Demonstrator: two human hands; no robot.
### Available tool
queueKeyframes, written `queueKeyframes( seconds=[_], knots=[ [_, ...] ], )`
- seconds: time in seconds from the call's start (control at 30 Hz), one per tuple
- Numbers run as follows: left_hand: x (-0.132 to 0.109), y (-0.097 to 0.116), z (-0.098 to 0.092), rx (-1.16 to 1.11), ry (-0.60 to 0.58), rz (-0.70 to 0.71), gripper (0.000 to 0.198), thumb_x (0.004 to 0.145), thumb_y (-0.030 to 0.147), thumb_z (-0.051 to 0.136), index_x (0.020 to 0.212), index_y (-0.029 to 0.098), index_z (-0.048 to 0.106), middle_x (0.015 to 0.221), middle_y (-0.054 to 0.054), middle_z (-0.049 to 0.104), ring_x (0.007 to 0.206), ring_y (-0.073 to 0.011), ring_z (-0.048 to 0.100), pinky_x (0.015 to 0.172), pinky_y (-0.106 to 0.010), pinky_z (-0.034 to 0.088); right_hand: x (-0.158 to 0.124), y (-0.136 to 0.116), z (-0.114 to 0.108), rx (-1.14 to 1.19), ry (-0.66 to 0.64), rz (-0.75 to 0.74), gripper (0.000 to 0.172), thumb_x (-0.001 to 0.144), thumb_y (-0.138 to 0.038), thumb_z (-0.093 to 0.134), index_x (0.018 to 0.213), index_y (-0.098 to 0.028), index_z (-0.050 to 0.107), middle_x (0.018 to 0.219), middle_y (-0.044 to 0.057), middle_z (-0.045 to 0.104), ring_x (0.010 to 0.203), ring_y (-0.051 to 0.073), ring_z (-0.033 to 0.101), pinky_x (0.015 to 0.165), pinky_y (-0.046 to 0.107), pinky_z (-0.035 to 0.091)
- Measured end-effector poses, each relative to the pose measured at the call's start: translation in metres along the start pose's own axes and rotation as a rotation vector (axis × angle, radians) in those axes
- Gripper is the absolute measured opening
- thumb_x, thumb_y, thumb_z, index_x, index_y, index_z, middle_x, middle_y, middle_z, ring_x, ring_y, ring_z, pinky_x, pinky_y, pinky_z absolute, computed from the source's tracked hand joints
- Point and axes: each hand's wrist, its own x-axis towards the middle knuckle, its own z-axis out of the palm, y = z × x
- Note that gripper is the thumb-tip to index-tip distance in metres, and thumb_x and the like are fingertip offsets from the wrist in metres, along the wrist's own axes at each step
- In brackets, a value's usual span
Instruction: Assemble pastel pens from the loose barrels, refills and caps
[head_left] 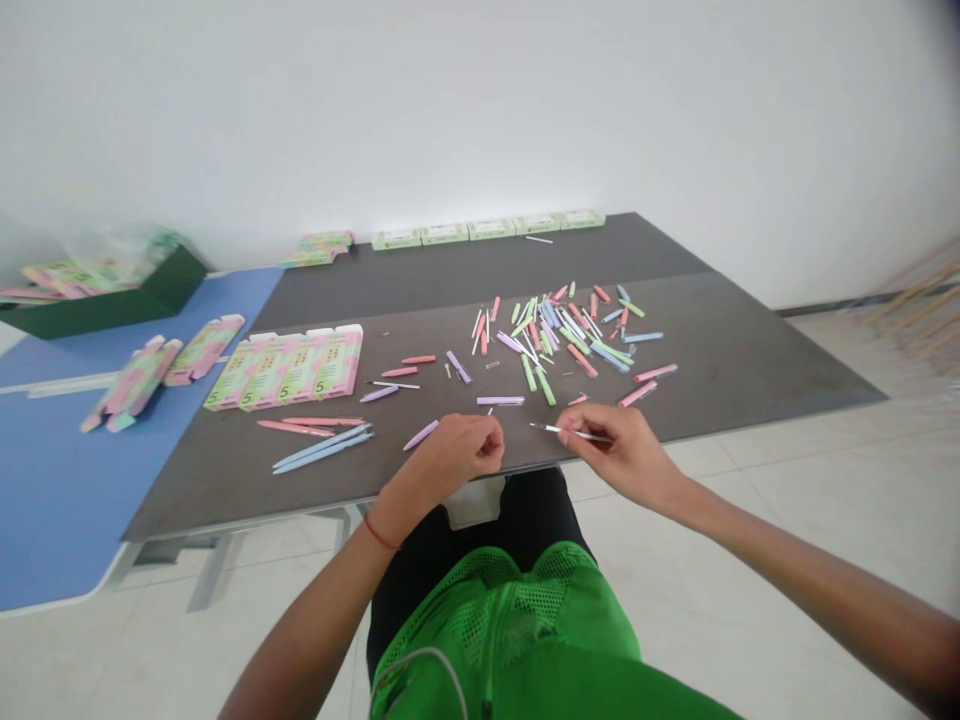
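My right hand (619, 448) pinches a thin white pen refill (548, 427) near the table's front edge, its tip pointing left. My left hand (461, 448) is curled with its fingers closed beside it; whatever it may hold is hidden. A purple pen part (421, 435) lies just left of my left hand, and a purple barrel (500, 401) lies beyond both hands. Farther back is a scattered pile of pink, green, blue and purple pen parts with white refills (576, 322). Blue pens (322, 450) and pink pens (294, 427) lie to the left on the dark table (420, 300).
Four upright-printed pastel boxes (300, 370) lie in a row at left. Flattened-looking cartons (135, 383) rest on a blue table (45, 450), near a dark green bin (150, 295) of packaging. Green boxes (444, 234) line the back edge by the wall.
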Motion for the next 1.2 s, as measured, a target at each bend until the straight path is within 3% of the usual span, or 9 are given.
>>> queueKeyframes(
  seconds=[0.07, 0.17, 0.27, 0.4, 0.73, 1.2],
  knots=[
    [-0.012, 0.002, -0.01, -0.123, 0.081, 0.014, 0.009, 0.091, 0.011, 0.064, 0.085, 0.018, 0.067, 0.082, 0.001, 0.076, 0.073, -0.0115, 0.072, 0.074, -0.02, 0.056, -0.005, -0.013, 0.0, -0.041, -0.019, -0.082, 0.013, 0.097, -0.027, 0.063, 0.088, -0.02, 0.069, 0.076, 0.003, 0.069, 0.062, 0.016, 0.058, 0.056, 0.028, 0.044],
    [-0.032, 0.01, -0.018, -0.401, 0.294, 0.079, 0.006, 0.092, 0.014, 0.068, 0.089, 0.019, 0.072, 0.085, 0.002, 0.078, 0.073, -0.0098, 0.072, 0.073, -0.018, 0.056, -0.013, -0.034, -0.001, -0.079, -0.016, -0.242, 0.014, 0.099, -0.018, 0.058, 0.093, -0.02, 0.071, 0.082, 0.005, 0.071, 0.063, 0.016, 0.059, 0.055, 0.029, 0.044],
    [-0.046, 0.019, -0.02, -0.469, 0.435, 0.119, 0.005, 0.093, 0.017, 0.072, 0.091, 0.02, 0.075, 0.09, 0.001, 0.081, 0.078, -0.0108, 0.074, 0.075, -0.018, 0.057, -0.019, -0.053, -0.001, -0.101, -0.005, -0.341, 0.018, 0.1, -0.014, 0.055, 0.097, -0.021, 0.072, 0.084, 0.007, 0.071, 0.065, 0.016, 0.06, 0.055, 0.03, 0.043],
    [-0.054, 0.028, -0.02, -0.506, 0.524, 0.065, 0.002, 0.09, 0.02, 0.078, 0.092, 0.021, 0.078, 0.089, 0.001, 0.082, 0.075, -0.012, 0.077, 0.072, -0.018, 0.061, -0.02, -0.062, 0.002, -0.106, -0.01, -0.371, 0.019, 0.1, -0.014, 0.055, 0.097, -0.022, 0.071, 0.083, 0.006, 0.071, 0.063, 0.016, 0.059, 0.054, 0.031, 0.043],
    [-0.055, 0.031, -0.021, -0.514, 0.57, 0.042, 0.003, 0.089, 0.018, 0.08, 0.091, 0.02, 0.079, 0.087, 0.003, 0.083, 0.072, -0.0111, 0.078, 0.072, -0.017, 0.062, -0.018, -0.059, 0.008, -0.088, 0.008, -0.385, 0.016, 0.098, -0.01, 0.056, 0.097, -0.019, 0.07, 0.08, 0.005, 0.068, 0.063, 0.014, 0.056, 0.054, 0.027, 0.041],
    [-0.055, 0.033, -0.02, -0.481, 0.583, 0.149, 0.01, 0.089, 0.012, 0.079, 0.093, 0.02, 0.076, 0.092, 0.002, 0.082, 0.083, -0.0103, 0.077, 0.081, -0.017, 0.058, -0.016, -0.055, 0.011, -0.091, -0.055, -0.318, 0.014, 0.097, -0.008, 0.058, 0.094, -0.016, 0.07, 0.082, 0.005, 0.069, 0.065, 0.012, 0.057, 0.057, 0.024, 0.041]
  ],
)
